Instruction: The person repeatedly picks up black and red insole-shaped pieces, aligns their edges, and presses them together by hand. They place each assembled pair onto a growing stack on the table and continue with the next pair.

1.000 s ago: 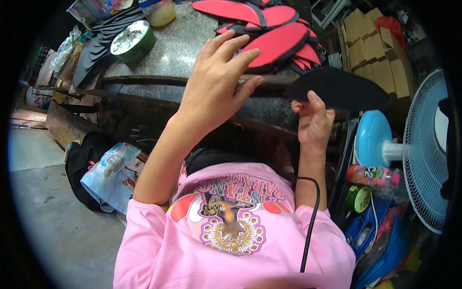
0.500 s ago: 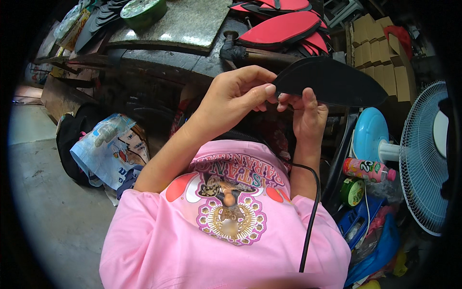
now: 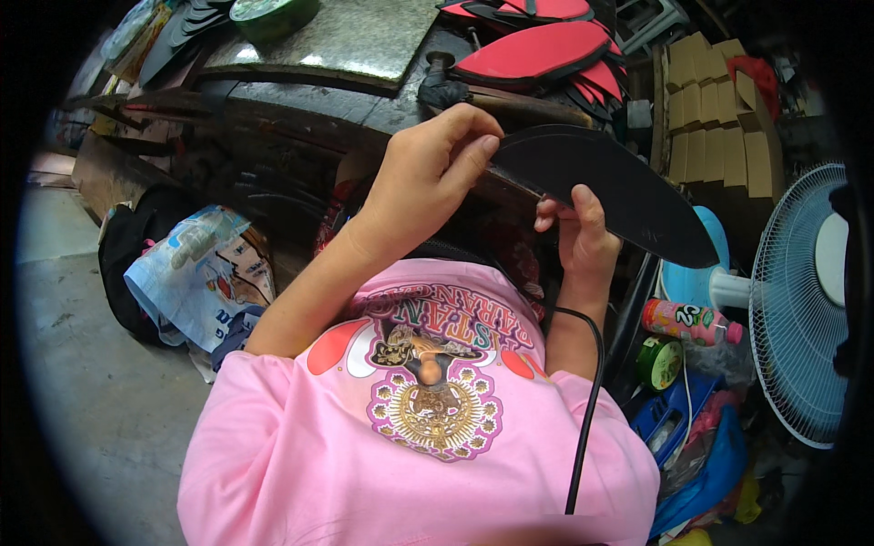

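Note:
Both hands hold a flat black leaf-shaped piece [image 3: 619,187] above my lap, slanting down toward the right. My left hand [image 3: 428,168] pinches its left tip between thumb and forefinger. Under its lower edge, my right hand [image 3: 587,232] grips it, thumb at the near edge; some fingers are hidden behind the piece. A faint line runs along the piece's upper edge. Beyond it, red leaf-shaped pieces with black edges [image 3: 537,52] lie heaped on the workbench [image 3: 319,105].
A stone slab [image 3: 364,45] on the bench bears a green round tin [image 3: 273,16]. At the right stand a fan [image 3: 797,309], stacked cardboard boxes [image 3: 719,118] and a pink bottle [image 3: 687,321]. A black cable [image 3: 592,391] hangs over my shirt. Cloths [image 3: 200,273] lie at the left.
The black piece has tilted, its right end swinging down. My left hand has moved up and left with its tip; my right hand stays low on the near edge.

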`<state>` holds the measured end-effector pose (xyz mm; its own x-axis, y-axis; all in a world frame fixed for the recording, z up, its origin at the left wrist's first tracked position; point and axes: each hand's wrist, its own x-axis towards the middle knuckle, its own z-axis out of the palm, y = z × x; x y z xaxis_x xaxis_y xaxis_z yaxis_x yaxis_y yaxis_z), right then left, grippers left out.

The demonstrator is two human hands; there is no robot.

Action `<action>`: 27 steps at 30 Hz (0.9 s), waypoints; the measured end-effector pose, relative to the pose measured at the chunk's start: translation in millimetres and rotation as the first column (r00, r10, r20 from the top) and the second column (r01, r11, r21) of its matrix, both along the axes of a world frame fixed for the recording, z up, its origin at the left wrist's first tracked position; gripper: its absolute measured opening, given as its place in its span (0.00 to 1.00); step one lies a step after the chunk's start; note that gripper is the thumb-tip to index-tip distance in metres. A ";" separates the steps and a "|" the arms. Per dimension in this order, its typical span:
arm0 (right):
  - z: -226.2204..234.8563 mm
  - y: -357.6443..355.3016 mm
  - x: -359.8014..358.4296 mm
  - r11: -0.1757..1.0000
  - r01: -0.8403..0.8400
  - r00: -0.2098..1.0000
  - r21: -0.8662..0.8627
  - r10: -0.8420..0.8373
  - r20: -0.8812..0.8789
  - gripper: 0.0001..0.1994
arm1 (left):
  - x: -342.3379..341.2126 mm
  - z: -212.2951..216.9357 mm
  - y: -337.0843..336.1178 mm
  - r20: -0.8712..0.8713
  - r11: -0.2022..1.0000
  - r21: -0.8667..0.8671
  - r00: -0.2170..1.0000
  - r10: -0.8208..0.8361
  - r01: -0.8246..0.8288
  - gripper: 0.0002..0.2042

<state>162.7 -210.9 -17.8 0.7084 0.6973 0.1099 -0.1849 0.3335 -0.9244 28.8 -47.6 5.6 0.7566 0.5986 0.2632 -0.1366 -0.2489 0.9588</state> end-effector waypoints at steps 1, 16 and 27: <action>-0.4 0.4 0.0 1.000 0.021 1.000 0.011 -0.021 -0.006 0.12 | 1.3 -2.3 -1.6 0.040 0.996 0.064 0.998 0.055 -0.058 0.05; 4.4 3.8 -1.5 0.995 0.090 0.993 0.038 -0.093 0.075 0.11 | 2.1 -7.6 -2.3 0.007 0.933 0.351 0.997 0.077 -0.075 0.10; 12.7 0.2 -5.5 0.982 0.188 0.977 -0.028 -0.184 0.108 0.10 | -2.5 0.2 -0.7 -0.047 0.959 0.284 0.999 0.008 0.006 0.06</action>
<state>157.2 -210.7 -5.1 0.8121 0.5594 0.1662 -0.0244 0.3170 -0.9481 26.3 -48.4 5.7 0.7716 0.5052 0.3865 -0.0928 -0.5118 0.8541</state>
